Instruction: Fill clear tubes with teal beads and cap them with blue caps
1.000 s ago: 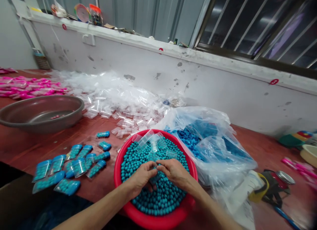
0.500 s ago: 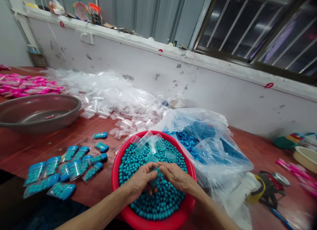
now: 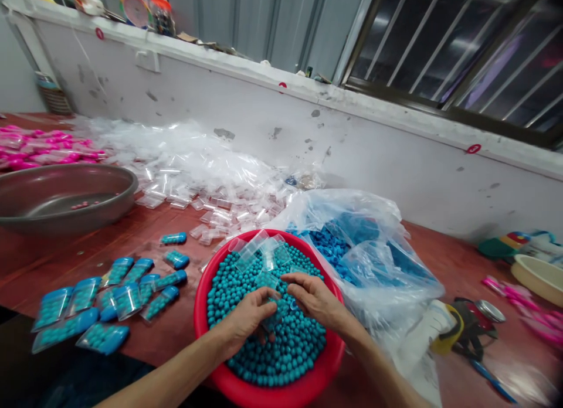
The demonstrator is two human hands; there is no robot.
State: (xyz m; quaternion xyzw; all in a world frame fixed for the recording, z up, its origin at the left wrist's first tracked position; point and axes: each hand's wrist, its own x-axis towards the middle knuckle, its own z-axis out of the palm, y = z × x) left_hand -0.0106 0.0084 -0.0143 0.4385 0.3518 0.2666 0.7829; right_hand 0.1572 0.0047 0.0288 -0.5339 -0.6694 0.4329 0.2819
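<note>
Head view: over a red basin [image 3: 201,314] of turquoise beads [image 3: 281,364], the left hand [image 3: 248,315] is curled closed around a small clear container [image 3: 273,320], which it partly hides. The right hand [image 3: 314,298] is just beside it, half bent; whether it grips anything I cannot tell. Loose clear cases [image 3: 253,251] lie on the beads, and blue-capped packs [image 3: 127,301] on the bench [image 3: 65,252] at left.

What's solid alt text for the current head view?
A person's left hand holds what looks like a small clear case above teal beads in a red basin, the right hand beside it. Blue-capped bead packets lie on the red table at left; an open plastic bag of blue pieces sits at right.
</note>
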